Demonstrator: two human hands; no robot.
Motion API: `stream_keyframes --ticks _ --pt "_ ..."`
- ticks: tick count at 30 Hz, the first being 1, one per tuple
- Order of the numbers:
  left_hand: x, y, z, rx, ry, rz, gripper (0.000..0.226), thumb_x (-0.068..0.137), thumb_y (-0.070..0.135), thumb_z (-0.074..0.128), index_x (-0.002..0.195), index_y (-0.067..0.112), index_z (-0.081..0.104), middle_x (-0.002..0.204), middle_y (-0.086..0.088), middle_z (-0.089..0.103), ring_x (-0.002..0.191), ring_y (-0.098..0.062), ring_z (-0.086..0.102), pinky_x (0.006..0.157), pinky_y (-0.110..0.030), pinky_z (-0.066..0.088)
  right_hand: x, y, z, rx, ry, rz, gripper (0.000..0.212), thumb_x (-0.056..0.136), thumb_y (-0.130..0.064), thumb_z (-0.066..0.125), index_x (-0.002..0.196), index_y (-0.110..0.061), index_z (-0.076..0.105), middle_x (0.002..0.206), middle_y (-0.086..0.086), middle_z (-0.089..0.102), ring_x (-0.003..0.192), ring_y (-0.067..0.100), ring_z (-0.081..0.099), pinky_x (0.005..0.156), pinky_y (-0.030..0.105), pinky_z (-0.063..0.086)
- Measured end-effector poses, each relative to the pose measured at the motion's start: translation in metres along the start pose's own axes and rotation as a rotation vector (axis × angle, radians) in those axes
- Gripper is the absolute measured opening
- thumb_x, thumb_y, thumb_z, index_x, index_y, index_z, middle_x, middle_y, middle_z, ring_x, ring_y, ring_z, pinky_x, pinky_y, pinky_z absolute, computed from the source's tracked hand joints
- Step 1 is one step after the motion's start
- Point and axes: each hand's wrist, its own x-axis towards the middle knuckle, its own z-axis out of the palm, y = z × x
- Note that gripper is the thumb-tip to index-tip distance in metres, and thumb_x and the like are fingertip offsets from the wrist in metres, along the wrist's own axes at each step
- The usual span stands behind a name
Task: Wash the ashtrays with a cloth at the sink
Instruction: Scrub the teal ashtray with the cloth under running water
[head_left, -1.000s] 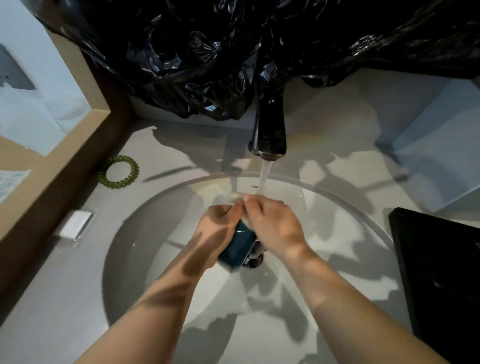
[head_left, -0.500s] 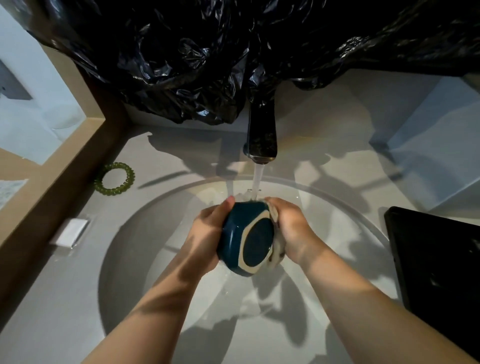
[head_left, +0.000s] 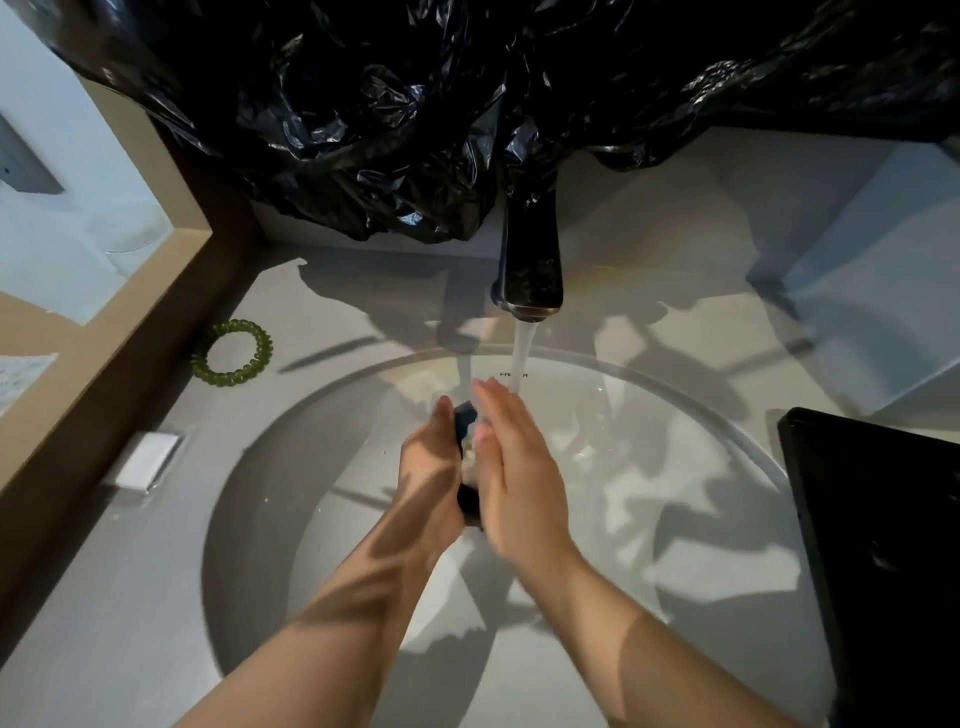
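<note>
The left hand (head_left: 434, 467) grips the dark blue ashtray (head_left: 465, 418), held on edge over the sink (head_left: 291, 493), fingers curled round it; the right hand (head_left: 514, 467) presses flat against its other side, fingers straight. Pale cloth (head_left: 470, 458) shows between them. Behind, water (head_left: 521, 358) from the tap (head_left: 530, 260) crosses small lettering (head_left: 505, 374) on the basin, too blurred to read

We look down on a pale grey vanity counter (head_left: 130, 597) crossed by hard-edged shadows under strong light. Crumpled black plastic sheeting (head_left: 415, 104) hangs along the back wall, above a dark tap (head_left: 530, 260). A wooden frame (head_left: 130, 322) borders the left side, with a green coiled hair tie (head_left: 232, 353) near it. A black tray (head_left: 883, 519) sits at right.
</note>
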Motion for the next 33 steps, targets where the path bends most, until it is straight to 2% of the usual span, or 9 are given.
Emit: stream_keyframes --ticks 5,10,13,16,21,24,26,29,33 --pt "-0.01 0.005 0.003 0.231 0.016 0.143 0.032 0.098 0.037 0.047 0.08 0.016 0.064 0.075 -0.005 0.067 0.072 -0.022 0.063 0.073 -0.034 0.054 0.034 0.006 -0.016 0.334 0.063 0.332 0.022 0.094 -0.035 0.038 0.096 -0.027 0.058 0.103 -0.003 0.064 0.102 0.016 0.058 0.099 0.038 0.044" --pt "0.006 -0.006 -0.002 0.305 0.167 0.154 0.029 0.096 -0.012 0.034 0.098 0.004 0.058 0.078 -0.018 0.057 0.069 -0.017 0.063 0.054 -0.022 0.05 -0.002 -0.011 0.0 -0.038 0.044 -0.154 0.037 0.09 -0.022 0.034 0.098 -0.012 0.068 0.107 -0.01 0.063 0.107 0.0 0.048 0.104 0.017 0.03" --pt "-0.003 0.006 -0.004 0.481 0.003 0.189 0.03 0.098 0.03 0.048 0.085 0.009 0.065 0.075 -0.013 0.069 0.068 -0.022 0.069 0.06 -0.034 0.058 0.019 -0.009 -0.017 0.061 0.013 0.081 0.023 0.092 -0.014 0.042 0.087 -0.021 0.064 0.088 -0.02 0.06 0.089 -0.005 0.052 0.08 0.004 0.037" --pt "-0.005 0.013 -0.008 0.375 -0.119 0.225 0.036 0.096 0.041 0.048 0.09 0.01 0.065 0.077 -0.011 0.07 0.072 -0.027 0.066 0.068 -0.041 0.054 0.041 -0.002 -0.027 0.359 0.061 0.428 0.019 0.094 -0.019 0.045 0.088 -0.019 0.063 0.086 -0.003 0.065 0.083 0.01 0.06 0.07 0.013 0.045" --pt "-0.005 0.009 -0.001 0.144 0.08 0.086 0.035 0.097 0.043 0.046 0.09 0.014 0.065 0.078 -0.008 0.068 0.071 -0.026 0.064 0.06 -0.032 0.05 -0.001 -0.009 -0.008 0.317 0.111 0.371 0.036 0.102 -0.027 0.033 0.136 -0.036 0.042 0.122 -0.024 0.048 0.113 -0.004 0.046 0.095 0.008 0.035" --pt "-0.007 0.011 0.002 0.106 0.118 0.036 0.043 0.1 0.041 0.039 0.081 0.014 0.067 0.073 -0.008 0.065 0.066 -0.023 0.062 0.054 -0.028 0.049 -0.025 -0.012 0.007 0.255 0.031 0.232 0.042 0.1 -0.025 0.034 0.141 -0.03 0.037 0.136 -0.025 0.037 0.13 -0.006 0.035 0.111 0.016 0.027" --pt "-0.01 0.011 -0.002 0.237 0.028 0.127 0.037 0.101 0.031 0.04 0.079 0.011 0.063 0.065 -0.003 0.064 0.056 -0.015 0.061 0.047 -0.021 0.047 -0.021 -0.015 0.008 0.107 0.076 0.042 0.045 0.093 -0.027 0.033 0.135 -0.022 0.049 0.135 -0.028 0.035 0.132 -0.008 0.029 0.115 0.018 0.021" --pt "-0.01 0.008 -0.006 0.389 -0.106 0.223 0.03 0.099 0.015 0.044 0.073 0.011 0.057 0.066 -0.006 0.058 0.062 -0.021 0.059 0.057 -0.028 0.05 0.002 -0.01 -0.004 0.0 0.141 -0.157 0.036 0.085 -0.017 0.04 0.103 -0.01 0.07 0.11 -0.016 0.061 0.108 -0.004 0.048 0.103 0.012 0.027" --pt "-0.009 0.013 -0.007 0.337 -0.129 0.281 0.03 0.096 0.036 0.05 0.086 0.012 0.065 0.072 -0.007 0.069 0.067 -0.023 0.066 0.065 -0.033 0.053 0.036 -0.011 -0.025 0.42 0.114 0.352 0.027 0.093 -0.014 0.048 0.074 -0.023 0.064 0.076 -0.008 0.064 0.081 0.012 0.059 0.079 0.026 0.047"
